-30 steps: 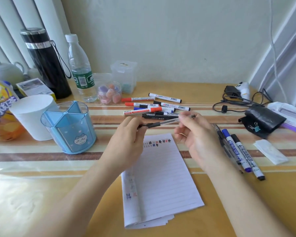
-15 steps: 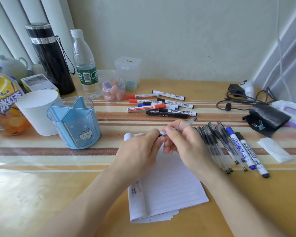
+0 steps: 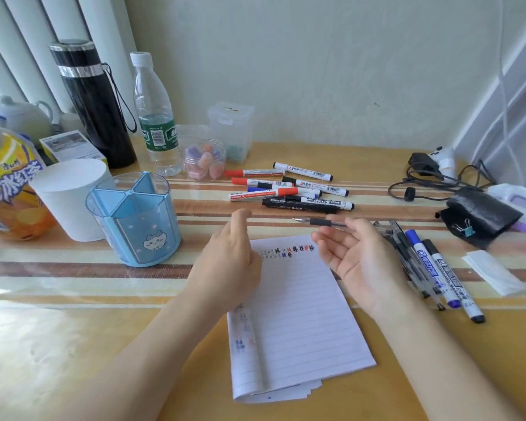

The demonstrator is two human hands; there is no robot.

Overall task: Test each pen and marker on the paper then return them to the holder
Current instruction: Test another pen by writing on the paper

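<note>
My right hand (image 3: 357, 259) lies palm up over the top right corner of the lined paper (image 3: 301, 317) and holds a clear gel pen (image 3: 319, 222). The pen's black grip and bare tip point left. My left hand (image 3: 227, 256) hovers at the paper's top left with fingers curled and thumb raised; nothing shows inside it. Small ink marks run along the paper's top line. The blue sectioned pen holder (image 3: 134, 220) stands to the left with nothing in it. Several whiteboard markers (image 3: 289, 189) lie behind the paper. More gel pens and two markers (image 3: 422, 268) lie to the right.
A white cup (image 3: 67, 202), a black flask (image 3: 94, 101), a water bottle (image 3: 155, 117), a small jar (image 3: 205, 161) and a drink bottle (image 3: 6, 183) crowd the back left. A black pouch (image 3: 480, 214), cables (image 3: 431, 180) and a folded tissue (image 3: 492, 275) sit at the right.
Both hands were together on the pen before. They have now drawn apart: the right hand keeps the pen, tip bare and pointing left, and the left hand has pulled away closed.
</note>
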